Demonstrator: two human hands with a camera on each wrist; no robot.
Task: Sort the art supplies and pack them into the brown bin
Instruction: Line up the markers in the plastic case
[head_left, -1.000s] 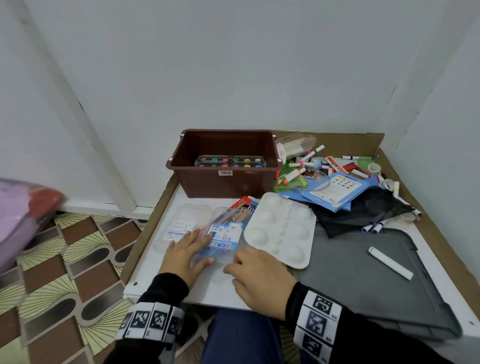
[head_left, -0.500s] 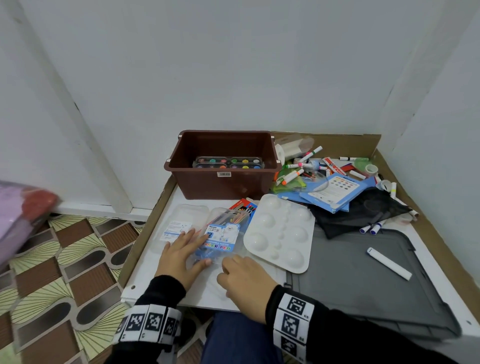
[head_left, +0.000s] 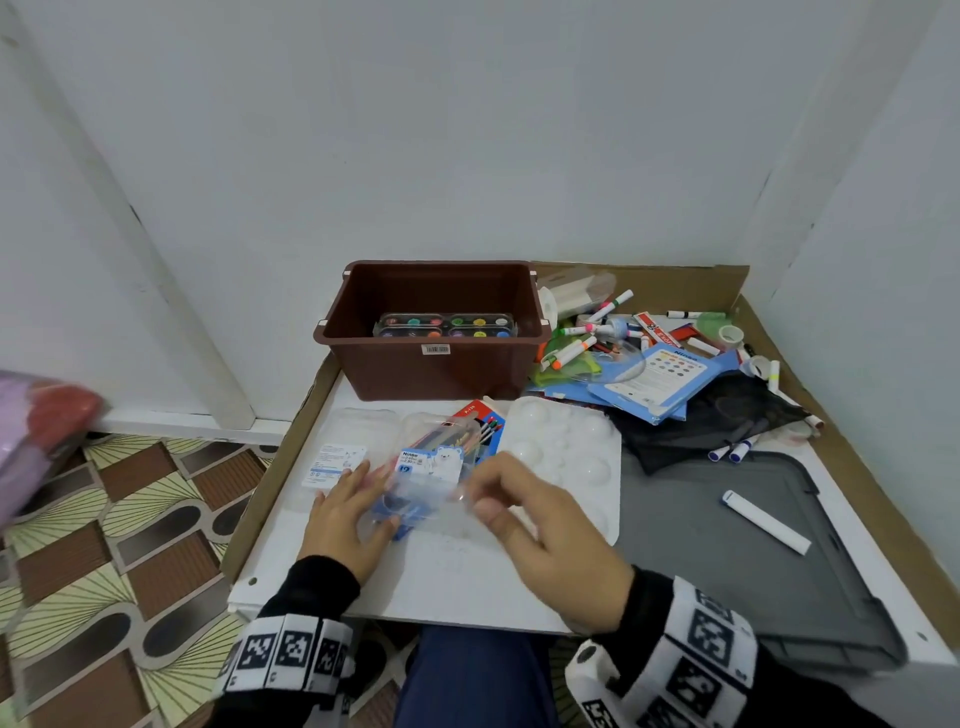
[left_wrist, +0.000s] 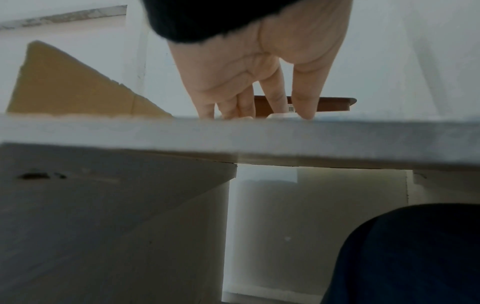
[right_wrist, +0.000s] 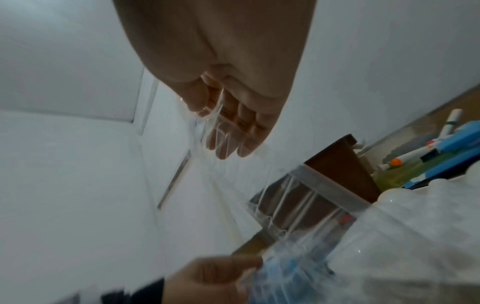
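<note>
Two hands on clear pen case (head_left: 426, 483): right hand (head_left: 540, 525) pinches its flap, left hand (head_left: 348, 512) flat, steadying. Brown bin (head_left: 436, 332) at 12 o'clock. Risk: the slick flap slips and pens spill.

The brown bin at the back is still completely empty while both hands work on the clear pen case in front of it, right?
Not quite: the brown bin is not empty. The head view shows a paint set with coloured pans already lying inside it. The rest holds: both hands are on the clear pen case in front of the bin.
</note>
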